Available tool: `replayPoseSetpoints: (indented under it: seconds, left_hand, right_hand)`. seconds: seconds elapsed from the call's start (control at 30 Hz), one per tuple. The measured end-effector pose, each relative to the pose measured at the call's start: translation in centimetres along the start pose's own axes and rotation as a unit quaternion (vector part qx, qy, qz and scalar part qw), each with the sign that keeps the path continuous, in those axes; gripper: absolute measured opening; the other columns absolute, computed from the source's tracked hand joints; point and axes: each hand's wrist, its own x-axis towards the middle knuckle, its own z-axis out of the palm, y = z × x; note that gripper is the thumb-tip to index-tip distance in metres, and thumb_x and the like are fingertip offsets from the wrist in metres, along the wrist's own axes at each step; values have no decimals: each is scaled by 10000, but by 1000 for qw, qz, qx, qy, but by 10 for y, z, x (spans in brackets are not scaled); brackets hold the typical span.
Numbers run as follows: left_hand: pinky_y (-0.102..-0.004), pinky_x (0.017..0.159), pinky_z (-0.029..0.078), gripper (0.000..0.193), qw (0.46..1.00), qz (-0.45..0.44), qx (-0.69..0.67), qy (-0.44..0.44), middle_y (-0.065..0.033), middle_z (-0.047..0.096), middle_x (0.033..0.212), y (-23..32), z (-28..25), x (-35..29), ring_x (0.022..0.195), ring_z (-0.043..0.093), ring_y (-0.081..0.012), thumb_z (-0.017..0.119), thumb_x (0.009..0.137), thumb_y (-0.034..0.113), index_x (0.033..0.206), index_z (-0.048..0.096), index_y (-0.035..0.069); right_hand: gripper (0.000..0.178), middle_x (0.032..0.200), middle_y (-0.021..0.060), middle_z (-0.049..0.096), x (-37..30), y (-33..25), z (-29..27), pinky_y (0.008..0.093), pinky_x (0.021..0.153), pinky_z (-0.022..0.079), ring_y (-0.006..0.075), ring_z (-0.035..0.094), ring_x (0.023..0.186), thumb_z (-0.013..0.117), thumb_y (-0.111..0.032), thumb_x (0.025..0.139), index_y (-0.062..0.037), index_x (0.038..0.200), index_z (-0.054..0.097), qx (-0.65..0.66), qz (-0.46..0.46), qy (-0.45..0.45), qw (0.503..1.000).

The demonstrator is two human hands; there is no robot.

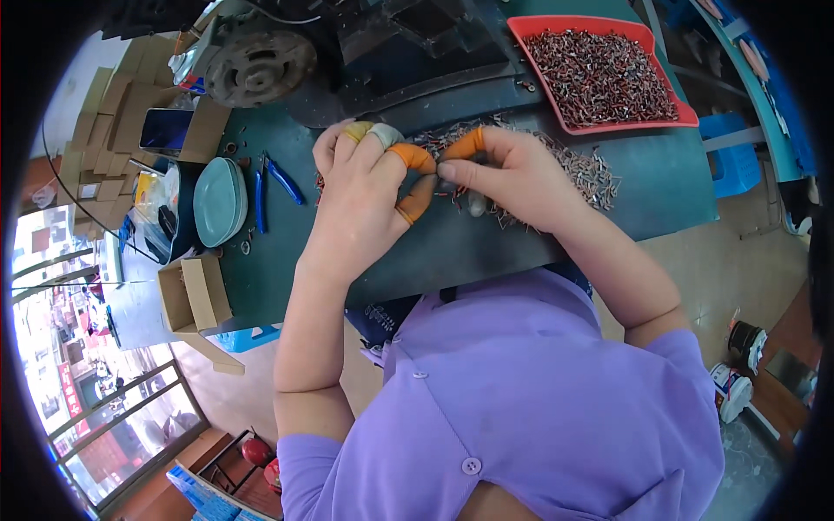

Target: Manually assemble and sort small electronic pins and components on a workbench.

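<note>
My left hand [360, 191] and my right hand [519, 176] meet over the green table. Orange finger cots cover the thumb and forefinger of the left and a finger of the right; yellow and pale ones sit on other left fingers. Both hands pinch at one spot, fingertips nearly touching. Whatever they hold there is too small to make out. Behind and beside my right hand spreads a loose pile of small metal parts [596, 180], some with red bits. A red tray [686, 115] heaped with similar pieces stands beyond it, at the table's far right.
Blue-handled pliers [261, 202] lie open left of my left hand, beside stacked pale green dishes [217, 204]. Dark machinery [400, 61] occupies the table's far side. Cardboard boxes [195, 295] stand at the left edge. A blue stool [734, 156] is at the right.
</note>
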Motion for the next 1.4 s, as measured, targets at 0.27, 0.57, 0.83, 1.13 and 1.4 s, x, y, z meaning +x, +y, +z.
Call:
replayPoseSetpoints:
  seconds: [0.27, 0.57, 0.83, 1.13, 1.4]
  left_hand:
    - [-451, 1006, 305, 201, 997, -45, 59, -2, -66, 567, 908, -8, 5, -6, 989, 517, -278, 767, 681, 108, 848, 657, 87]
    - [-420, 994, 285, 186, 997, -74, -4, -31, -45, 581, 897, 12, 24, -25, 984, 517, -260, 781, 691, 126, 854, 690, 113]
    - [-447, 974, 301, 157, 994, -81, -11, -70, -62, 571, 883, 14, 28, -21, 1003, 517, -275, 763, 682, 118, 799, 663, 93]
    - [-353, 845, 379, 200, 974, -136, -115, 138, -43, 597, 879, 32, 29, -12, 887, 524, -245, 770, 680, 76, 845, 659, 97]
    - [-363, 853, 334, 228, 953, -167, -133, 214, -9, 605, 924, 36, 38, -7, 913, 513, -229, 784, 690, 101, 881, 666, 138]
  right_hand:
    - [205, 788, -18, 632, -9, 3, -8, 195, 561, 442, 21, 538, 624, 691, -178, 891, -6, 986, 634, -74, -16, 73, 994]
    - [206, 841, -22, 632, -19, 22, -20, 181, 631, 434, 16, 531, 712, 698, -163, 889, -14, 1013, 627, -47, -76, 138, 986]
    - [206, 885, -12, 646, -21, 21, -18, 183, 680, 452, 12, 544, 762, 686, -168, 900, -12, 1020, 625, -93, -90, 135, 982]
    - [144, 823, -9, 596, -11, 23, 10, 194, 515, 412, 25, 505, 578, 580, -143, 964, -33, 1046, 538, -10, -176, 177, 968]
    - [136, 860, -10, 599, -6, -3, 18, 179, 592, 428, 16, 523, 699, 577, -144, 968, -43, 1054, 544, 108, -106, 107, 983]
